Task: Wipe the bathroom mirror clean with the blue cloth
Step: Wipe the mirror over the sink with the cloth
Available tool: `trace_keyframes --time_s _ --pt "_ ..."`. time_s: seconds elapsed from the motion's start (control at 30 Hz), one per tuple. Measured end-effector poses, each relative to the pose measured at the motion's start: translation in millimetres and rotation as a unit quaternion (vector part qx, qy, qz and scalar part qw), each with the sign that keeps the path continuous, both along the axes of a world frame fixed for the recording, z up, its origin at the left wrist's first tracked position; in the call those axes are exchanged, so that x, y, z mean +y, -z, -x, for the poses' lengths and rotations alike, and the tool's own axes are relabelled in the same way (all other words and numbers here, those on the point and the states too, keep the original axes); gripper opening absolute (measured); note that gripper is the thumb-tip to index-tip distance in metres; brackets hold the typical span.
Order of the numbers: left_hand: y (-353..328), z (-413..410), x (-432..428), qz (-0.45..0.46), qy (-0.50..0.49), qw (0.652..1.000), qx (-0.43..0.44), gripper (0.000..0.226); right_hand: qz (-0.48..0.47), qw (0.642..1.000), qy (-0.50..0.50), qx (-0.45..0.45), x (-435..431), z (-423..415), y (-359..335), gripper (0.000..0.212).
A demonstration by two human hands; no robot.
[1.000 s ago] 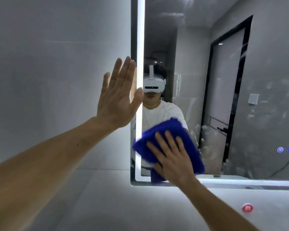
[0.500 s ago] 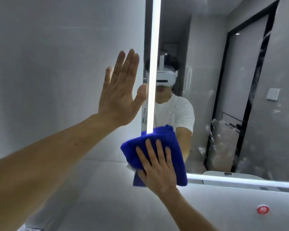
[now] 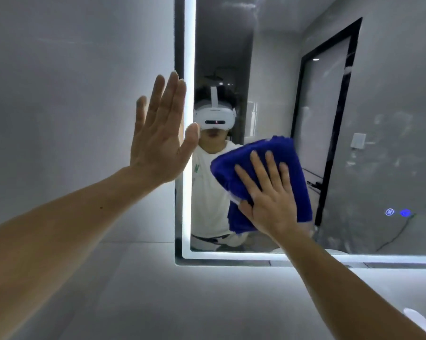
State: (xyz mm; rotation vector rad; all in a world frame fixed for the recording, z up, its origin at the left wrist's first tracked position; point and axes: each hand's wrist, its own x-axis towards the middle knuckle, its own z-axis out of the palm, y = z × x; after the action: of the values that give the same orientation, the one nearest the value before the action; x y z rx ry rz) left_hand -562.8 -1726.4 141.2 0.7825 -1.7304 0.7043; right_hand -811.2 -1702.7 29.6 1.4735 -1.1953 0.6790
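The bathroom mirror (image 3: 275, 69) with a lit white border fills the upper right of the head view. My right hand (image 3: 268, 197) lies flat, fingers spread, pressing the folded blue cloth (image 3: 263, 155) against the lower left part of the glass. My left hand (image 3: 160, 141) is flat and open, braced on the grey wall right beside the mirror's left edge, holding nothing. Cloudy smears show on the right part of the glass.
Grey tiled wall (image 3: 72, 94) lies left of and below the mirror. Two blue touch icons (image 3: 397, 212) glow at the mirror's lower right. A white object (image 3: 418, 320) shows at the bottom right corner. The glass reflects a person and a black-framed door.
My right hand has slid the blue cloth from the mirror's lower left corner rightward and slightly up across the glass. My left hand stays on the wall.
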Motion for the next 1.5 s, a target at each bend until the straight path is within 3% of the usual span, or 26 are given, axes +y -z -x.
trace_keyframes --time_s 0.1,0.2,0.37,0.47,0.6,0.77,0.9,1.07,1.3,1.4,1.5 --pt "-3.7 7.9 -0.8 0.029 0.003 1.000 0.009 0.068 0.047 0.995 0.004 -0.088 -7.1 -14.8 -30.8 0.061" --pt "-3.7 13.3 -1.2 0.048 0.000 0.999 0.010 0.067 0.064 0.992 -0.010 -0.107 -12.8 -18.6 -4.8 0.062" --pt "1.0 21.6 3.0 0.041 0.009 0.999 0.005 0.069 0.002 1.000 0.003 -0.011 -5.7 -8.3 114.8 0.071" --pt "1.4 20.0 5.9 0.041 0.006 0.999 -0.014 0.069 -0.035 0.997 0.030 0.056 6.5 21.4 151.3 0.077" --pt "-7.3 21.4 3.0 0.055 0.003 0.998 -0.009 0.068 -0.067 0.990 0.019 0.121 20.3 49.4 128.9 0.077" --pt "-12.8 40.2 -0.5 0.075 0.001 0.997 0.007 0.066 0.011 0.998 0.011 -0.060 11.4 22.8 -1.3 0.061" --pt "-23.0 46.7 -0.6 0.104 0.001 0.994 0.014 0.064 0.061 0.985 0.018 -0.160 0.0 -2.2 -80.8 0.068" --pt "-26.9 49.3 -0.7 0.114 0.014 0.993 0.016 0.064 0.060 0.983 0.015 -0.175 -4.3 -9.7 -29.6 0.071" --pt "-32.8 52.8 3.1 0.112 0.033 0.993 0.016 0.064 -0.051 0.997 0.058 0.007 7.9 19.6 120.1 0.081" --pt "-36.8 56.2 4.6 0.108 0.036 0.993 0.015 0.064 -0.061 0.997 0.052 0.001 12.0 17.6 112.9 0.081" --pt "-39.6 62.0 4.6 0.102 0.027 0.994 0.017 0.064 -0.026 0.998 0.030 -0.058 7.4 4.9 52.6 0.069"
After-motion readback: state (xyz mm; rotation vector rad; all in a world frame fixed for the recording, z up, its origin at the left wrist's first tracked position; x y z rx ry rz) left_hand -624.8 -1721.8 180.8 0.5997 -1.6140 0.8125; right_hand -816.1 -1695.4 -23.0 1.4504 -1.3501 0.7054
